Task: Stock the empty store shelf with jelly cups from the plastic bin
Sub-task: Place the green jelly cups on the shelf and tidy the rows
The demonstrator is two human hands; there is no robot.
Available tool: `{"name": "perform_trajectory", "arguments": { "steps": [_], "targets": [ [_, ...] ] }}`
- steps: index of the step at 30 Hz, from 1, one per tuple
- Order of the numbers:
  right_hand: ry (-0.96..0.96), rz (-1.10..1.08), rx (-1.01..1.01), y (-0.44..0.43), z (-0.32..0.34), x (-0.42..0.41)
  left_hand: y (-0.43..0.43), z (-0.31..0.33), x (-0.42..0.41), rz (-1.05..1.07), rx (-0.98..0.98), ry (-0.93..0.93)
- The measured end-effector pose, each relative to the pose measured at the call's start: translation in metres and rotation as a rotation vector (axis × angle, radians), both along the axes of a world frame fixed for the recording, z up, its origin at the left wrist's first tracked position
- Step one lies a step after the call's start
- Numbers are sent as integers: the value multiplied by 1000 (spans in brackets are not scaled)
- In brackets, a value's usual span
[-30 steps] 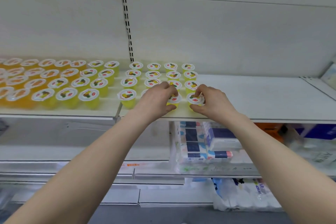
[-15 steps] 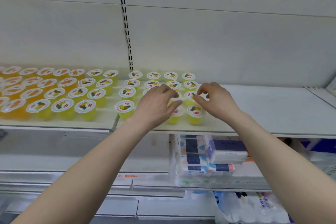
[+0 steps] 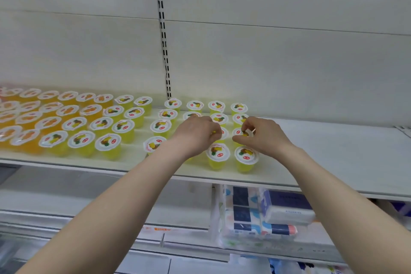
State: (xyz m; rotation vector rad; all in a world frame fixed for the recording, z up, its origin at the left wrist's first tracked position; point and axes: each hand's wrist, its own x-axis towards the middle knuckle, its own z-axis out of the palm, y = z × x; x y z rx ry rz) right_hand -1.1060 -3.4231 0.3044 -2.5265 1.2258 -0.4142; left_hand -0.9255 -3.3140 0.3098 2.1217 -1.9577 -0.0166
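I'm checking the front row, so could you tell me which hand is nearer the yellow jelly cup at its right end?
Right. The right hand sits just behind that cup; the left hand is farther left, past the neighbouring cup.

Bright, even white light throughout.
Focus soft overall; orange jelly cups [image 3: 29,115] at the left edge smear; shelf [image 3: 333,151] lines bow from wide-angle distortion.

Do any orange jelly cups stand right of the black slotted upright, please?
No; only yellow jelly cups stand right of the black slotted upright; orange jelly cups sit far left.
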Motion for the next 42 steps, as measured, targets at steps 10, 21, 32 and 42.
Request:
{"name": "perform_trajectory", "arguments": {
  "steps": [10, 21, 32, 42],
  "targets": [
    [-120, 173, -205, -28, 20, 51, 2, 17, 69, 167, -125, -10],
    [7, 93, -174, -37, 23, 161, -21, 17, 165, 163, -36, -9],
    [136, -49, -153, -43, 5, 195, -66, 6, 181, 46, 75, -7],
    [45, -76, -139, -46, -4, 196, -80, -4, 187, 40, 29, 46]
  ]
}}
